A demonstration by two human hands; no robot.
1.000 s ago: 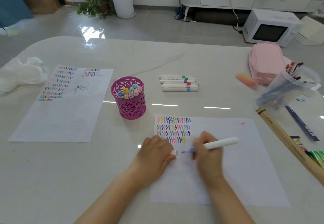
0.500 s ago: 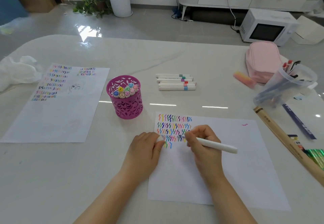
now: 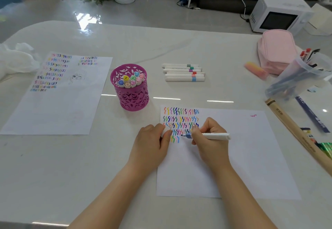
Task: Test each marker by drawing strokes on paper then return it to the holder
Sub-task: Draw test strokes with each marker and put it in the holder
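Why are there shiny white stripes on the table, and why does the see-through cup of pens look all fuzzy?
Head view: the stripes are glare, probably lamps mirrored in the glossy table. Head view again: the clear cup sits near the picture's right edge, where things look smeared, while the right hand and its marker in the middle look sharp.

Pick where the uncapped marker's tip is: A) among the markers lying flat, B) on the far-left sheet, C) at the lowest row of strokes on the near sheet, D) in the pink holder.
C: the right hand holds the marker with its blue tip by the lowest row on the near sheet; the left hand holds the cap.
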